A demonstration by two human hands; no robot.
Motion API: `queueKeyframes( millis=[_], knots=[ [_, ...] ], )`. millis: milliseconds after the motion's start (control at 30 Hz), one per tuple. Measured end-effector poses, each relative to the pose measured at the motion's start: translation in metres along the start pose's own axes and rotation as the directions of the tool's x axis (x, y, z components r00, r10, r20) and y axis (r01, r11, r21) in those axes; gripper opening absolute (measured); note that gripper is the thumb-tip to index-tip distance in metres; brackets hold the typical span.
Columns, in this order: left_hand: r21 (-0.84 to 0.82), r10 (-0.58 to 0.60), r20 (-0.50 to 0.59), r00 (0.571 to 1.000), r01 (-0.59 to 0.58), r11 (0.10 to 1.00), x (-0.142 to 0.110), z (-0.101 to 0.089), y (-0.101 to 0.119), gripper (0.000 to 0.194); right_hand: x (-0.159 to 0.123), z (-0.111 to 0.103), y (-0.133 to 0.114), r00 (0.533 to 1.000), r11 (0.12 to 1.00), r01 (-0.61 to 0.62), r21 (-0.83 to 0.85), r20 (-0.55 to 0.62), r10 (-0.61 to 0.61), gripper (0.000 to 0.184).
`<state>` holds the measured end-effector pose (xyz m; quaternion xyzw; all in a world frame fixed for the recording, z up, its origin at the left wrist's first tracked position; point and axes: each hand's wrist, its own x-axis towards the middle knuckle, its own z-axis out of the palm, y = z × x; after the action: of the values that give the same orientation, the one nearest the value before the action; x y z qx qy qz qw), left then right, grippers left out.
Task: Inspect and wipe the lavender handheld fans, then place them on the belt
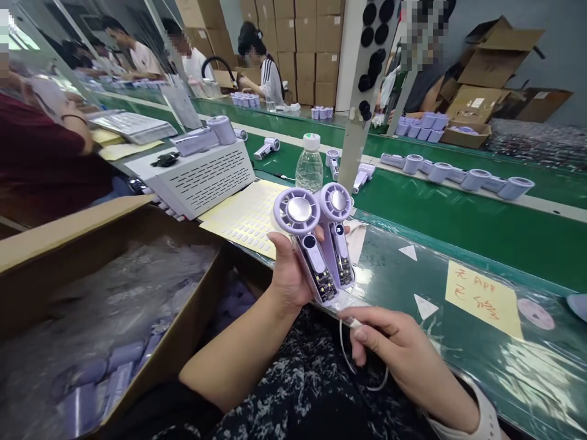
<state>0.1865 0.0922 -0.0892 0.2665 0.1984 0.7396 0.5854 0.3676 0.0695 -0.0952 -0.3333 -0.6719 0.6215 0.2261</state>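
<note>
A: How does the grip stand on each side?

B: The left hand (290, 278) is closed around the front handheld fan (314, 253) and the rear handheld fan (340, 245), both lilac, side by side, round heads up. The right hand (389, 342) pinches a white cable plug (354, 322) between thumb and index finger, just below the fans' lower ends. I cannot tell whether the plug's tip is seated in one.

A: What could go wrong?

B: One palm carries both, so I'd judge the rear one could slip if those fingers loosen. Pushing the plug in askew could bend its tip, and the white cable (342, 342), looping below, could snag and tug it away.

A: And the pose?

B: The left forearm (238, 348) rises from the lower left, thumb up beside the front fan, most fingers hidden behind. The right forearm (443, 388) comes from the lower right, knuckles up.

A: Around them?

B: The fans are held over the near edge of the green counter (385, 256). Behind stands a clear plastic bottle (310, 168); a sticker sheet (247, 223) lies left, a handwritten yellow note (483, 305) right. An open cardboard box (68, 235) sits lower left.
</note>
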Motion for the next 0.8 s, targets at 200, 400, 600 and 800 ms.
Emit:
queueKeyframes(
  millis=[200, 400, 600, 800],
  knots=[
    [-0.087, -0.012, -0.015, 1.000, 0.010, 0.996, -0.005, 0.017, -0.011, 0.067, 0.004, 0.025, 0.006, 0.971, 0.986, 0.160, 0.048, -0.188, -0.148, 0.038],
    [-0.003, 0.102, -0.064, 0.993, -0.103, 0.995, -0.011, 0.012, -0.016, 0.068, 0.002, 0.036, 0.016, 0.968, 0.986, 0.116, 0.117, -0.236, -0.086, 0.041],
    [-0.203, -0.024, -0.106, 0.994, 0.002, 0.979, -0.013, 0.010, 0.000, 0.067, 0.000, 0.026, 0.003, 0.913, 0.916, 0.351, -0.196, -0.143, -0.381, 0.031],
    [-0.112, -0.028, -0.075, 0.997, 0.020, 0.994, -0.019, 0.010, -0.002, 0.069, 0.002, 0.034, 0.013, 0.928, 0.985, 0.172, 0.015, -0.337, -0.157, 0.050]
  ],
)
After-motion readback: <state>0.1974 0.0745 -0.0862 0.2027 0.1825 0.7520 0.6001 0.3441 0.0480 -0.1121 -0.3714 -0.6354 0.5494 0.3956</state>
